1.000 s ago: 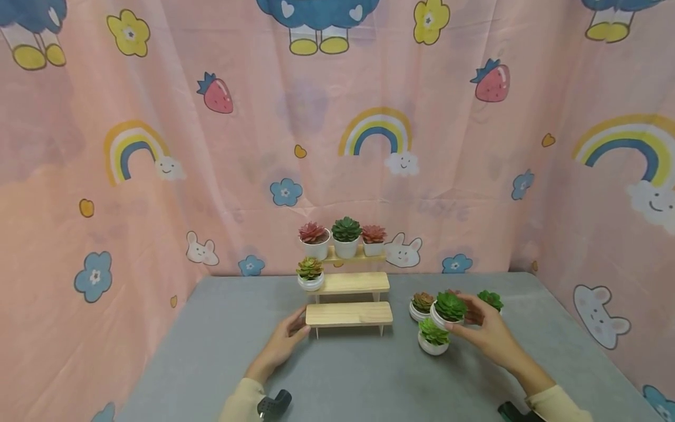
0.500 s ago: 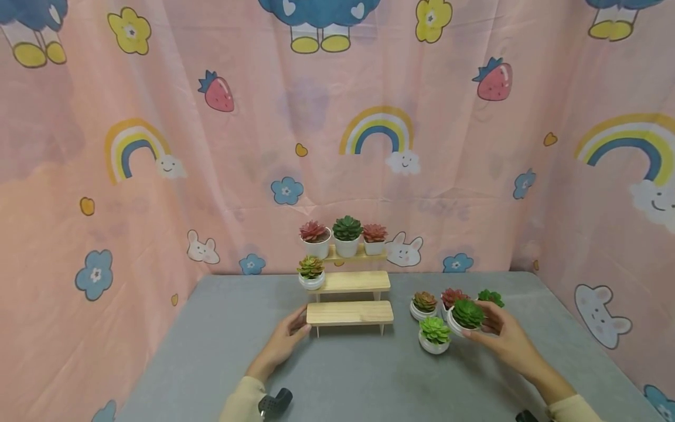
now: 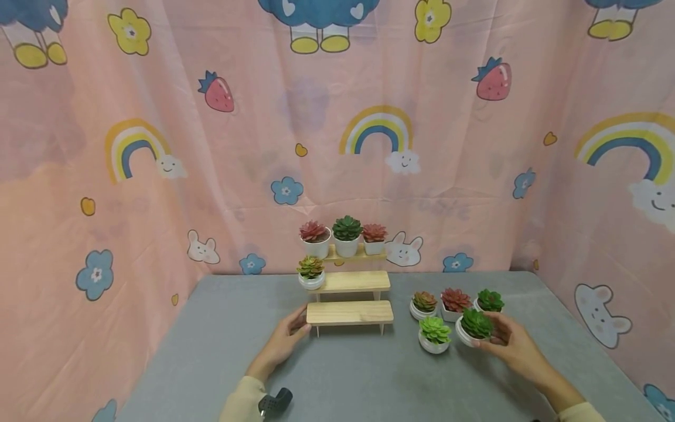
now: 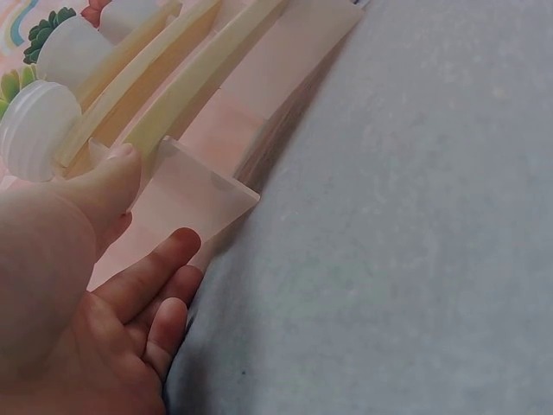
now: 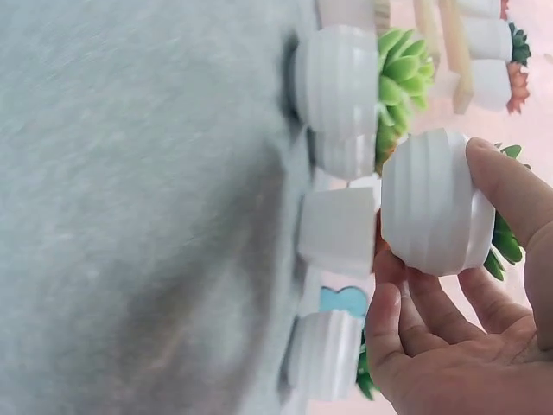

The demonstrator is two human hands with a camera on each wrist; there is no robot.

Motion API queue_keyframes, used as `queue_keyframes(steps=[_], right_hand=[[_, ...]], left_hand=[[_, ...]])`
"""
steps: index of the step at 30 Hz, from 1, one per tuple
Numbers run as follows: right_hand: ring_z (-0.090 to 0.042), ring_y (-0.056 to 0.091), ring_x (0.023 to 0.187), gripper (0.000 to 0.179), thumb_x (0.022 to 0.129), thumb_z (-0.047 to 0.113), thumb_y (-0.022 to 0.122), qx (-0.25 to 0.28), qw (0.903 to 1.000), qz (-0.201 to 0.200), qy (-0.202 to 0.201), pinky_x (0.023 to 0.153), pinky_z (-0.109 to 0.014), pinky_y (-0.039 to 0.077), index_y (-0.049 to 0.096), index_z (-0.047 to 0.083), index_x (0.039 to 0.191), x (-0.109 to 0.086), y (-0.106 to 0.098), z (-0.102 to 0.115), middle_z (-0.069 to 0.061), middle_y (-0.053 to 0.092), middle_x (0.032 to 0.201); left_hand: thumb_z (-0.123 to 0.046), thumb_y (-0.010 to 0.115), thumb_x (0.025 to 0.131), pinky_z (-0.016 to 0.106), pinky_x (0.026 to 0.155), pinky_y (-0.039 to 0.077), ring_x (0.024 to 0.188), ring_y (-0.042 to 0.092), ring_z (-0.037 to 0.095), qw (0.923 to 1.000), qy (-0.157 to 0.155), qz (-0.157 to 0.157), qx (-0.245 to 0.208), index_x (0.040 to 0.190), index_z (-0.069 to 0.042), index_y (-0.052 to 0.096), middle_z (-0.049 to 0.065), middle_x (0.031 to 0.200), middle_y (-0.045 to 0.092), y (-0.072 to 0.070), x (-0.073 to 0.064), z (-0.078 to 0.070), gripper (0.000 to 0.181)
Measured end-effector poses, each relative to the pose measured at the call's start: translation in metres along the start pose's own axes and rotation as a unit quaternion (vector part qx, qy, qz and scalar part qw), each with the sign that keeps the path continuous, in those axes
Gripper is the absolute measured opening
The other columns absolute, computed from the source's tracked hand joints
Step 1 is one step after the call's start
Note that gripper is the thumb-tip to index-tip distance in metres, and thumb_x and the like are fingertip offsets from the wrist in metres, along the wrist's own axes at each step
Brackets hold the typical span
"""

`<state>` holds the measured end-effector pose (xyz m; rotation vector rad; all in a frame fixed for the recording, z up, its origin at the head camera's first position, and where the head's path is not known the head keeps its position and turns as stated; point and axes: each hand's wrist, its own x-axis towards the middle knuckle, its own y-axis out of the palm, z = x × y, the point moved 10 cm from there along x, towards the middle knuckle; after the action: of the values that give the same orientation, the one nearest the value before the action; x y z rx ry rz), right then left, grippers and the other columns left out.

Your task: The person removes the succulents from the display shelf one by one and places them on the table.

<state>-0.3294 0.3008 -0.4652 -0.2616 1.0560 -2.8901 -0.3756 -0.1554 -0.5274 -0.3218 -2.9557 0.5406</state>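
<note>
My right hand [image 3: 508, 341] grips a white ribbed pot holding a dark green potted succulent [image 3: 477, 323], thumb on one side and fingers on the other. In the right wrist view, this pot [image 5: 436, 203] is raised off the grey table. Beside it stand a light green succulent [image 3: 435, 332], a brown-orange one [image 3: 424, 302], a red one [image 3: 456, 300] in a squarish pot and another green one [image 3: 490, 299]. My left hand [image 3: 280, 340] rests at the left end of the lowest wooden shelf [image 3: 350, 313]; the thumb touches its edge [image 4: 186, 99], and the other fingers are loose near the clear leg [image 4: 194, 190].
The stepped stand's middle shelf [image 3: 355, 282] bears a yellow-green succulent [image 3: 311, 271] at its left end. On the top shelf [image 3: 358, 256] stand a red succulent [image 3: 314, 237], a dark green one [image 3: 346, 235] and another red one [image 3: 374, 237]. A patterned pink curtain [image 3: 253, 146] hangs behind the table [image 3: 337, 381].
My right hand has moved right and toward the front with the dark green succulent, uncovering the red one behind it. The left hand stays at the lowest shelf's end.
</note>
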Motion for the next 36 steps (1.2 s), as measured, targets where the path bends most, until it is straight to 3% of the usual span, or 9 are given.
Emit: queue_keyframes(steps=[1,3,5,8,18,22,25,27,36], right_hand=[[-0.039,0.059,0.125,0.072,0.089,0.019,0.078,0.002,1.0,0.001,0.0,0.088,-0.03,0.057,0.043,-0.013,0.143,0.0,0.001,-0.003,-0.043,0.044,0.144],[-0.012,0.063,0.116,0.07,0.089,0.018,0.078,0.006,1.0,0.001,-0.002,0.084,-0.022,0.055,0.044,-0.013,0.142,0.0,0.002,-0.007,-0.043,0.046,0.142],[0.012,0.055,0.105,0.068,0.088,0.015,0.079,0.014,0.9999,-0.002,-0.007,0.081,-0.015,0.052,0.045,-0.014,0.14,0.0,0.003,-0.012,-0.043,0.049,0.139],[0.023,0.044,0.097,0.067,0.087,0.012,0.079,0.023,0.9997,0.001,-0.008,0.079,-0.014,0.051,0.045,-0.015,0.139,0.001,0.006,-0.019,-0.043,0.05,0.138],[0.012,0.053,0.094,0.071,0.087,0.014,0.079,0.024,0.999,0.027,0.027,0.078,-0.019,0.053,0.041,-0.016,0.14,0.007,0.018,-0.039,-0.04,0.05,0.137],[-0.018,0.066,0.108,0.074,0.089,0.018,0.078,0.009,0.9981,0.04,0.047,0.085,-0.032,0.057,0.039,-0.015,0.142,0.009,0.02,-0.044,-0.04,0.048,0.14],[-0.046,0.061,0.119,0.076,0.091,0.022,0.076,0.007,0.9972,0.051,0.054,0.093,-0.048,0.056,0.037,-0.015,0.144,0.01,0.022,-0.046,-0.042,0.044,0.143],[-0.054,0.056,0.123,0.077,0.092,0.023,0.075,0.008,0.9969,0.058,0.054,0.097,-0.056,0.053,0.035,-0.016,0.145,0.01,0.023,-0.046,-0.044,0.041,0.145],[-0.061,0.049,0.127,0.079,0.094,0.025,0.073,0.0,0.996,0.074,0.051,0.1,-0.062,0.049,0.032,-0.016,0.147,0.009,0.025,-0.042,-0.045,0.036,0.147]], left_hand=[[-0.024,0.058,0.104,0.056,0.11,0.044,0.131,0.057,0.037,1.0,0.001,0.0,-0.002,0.158,-0.005,0.033,0.024,0.144,0.057,0.0,0.0,-0.001,0.062],[-0.023,0.058,0.104,0.056,0.11,0.044,0.131,0.058,0.037,1.0,0.003,0.0,-0.005,0.158,-0.005,0.033,0.024,0.144,0.057,0.0,0.0,-0.001,0.062],[-0.023,0.058,0.104,0.056,0.109,0.045,0.131,0.058,0.036,1.0,0.006,0.0,-0.007,0.158,-0.005,0.033,0.024,0.144,0.057,0.001,0.0,-0.002,0.062],[-0.022,0.058,0.104,0.055,0.109,0.045,0.131,0.058,0.036,1.0,0.008,-0.001,-0.006,0.158,-0.005,0.033,0.024,0.144,0.057,0.001,0.001,-0.003,0.062],[-0.025,0.058,0.104,0.057,0.111,0.043,0.132,0.057,0.037,1.0,0.001,0.001,-0.006,0.158,-0.005,0.032,0.024,0.144,0.057,0.0,0.0,-0.001,0.063],[-0.025,0.058,0.104,0.056,0.111,0.043,0.132,0.057,0.036,1.0,-0.004,0.002,-0.007,0.158,-0.006,0.033,0.023,0.145,0.057,0.001,-0.001,-0.001,0.063],[-0.025,0.058,0.104,0.057,0.11,0.044,0.133,0.056,0.037,0.9999,-0.001,0.004,-0.011,0.158,-0.005,0.032,0.024,0.146,0.056,0.001,-0.001,-0.001,0.063],[-0.025,0.059,0.103,0.056,0.11,0.044,0.133,0.056,0.038,0.9999,-0.001,0.005,-0.015,0.158,-0.005,0.033,0.025,0.146,0.055,0.001,-0.002,-0.001,0.063],[-0.024,0.057,0.104,0.056,0.11,0.045,0.132,0.056,0.04,0.9999,0.007,0.005,-0.011,0.157,-0.003,0.032,0.028,0.145,0.054,0.002,-0.001,-0.001,0.063]])
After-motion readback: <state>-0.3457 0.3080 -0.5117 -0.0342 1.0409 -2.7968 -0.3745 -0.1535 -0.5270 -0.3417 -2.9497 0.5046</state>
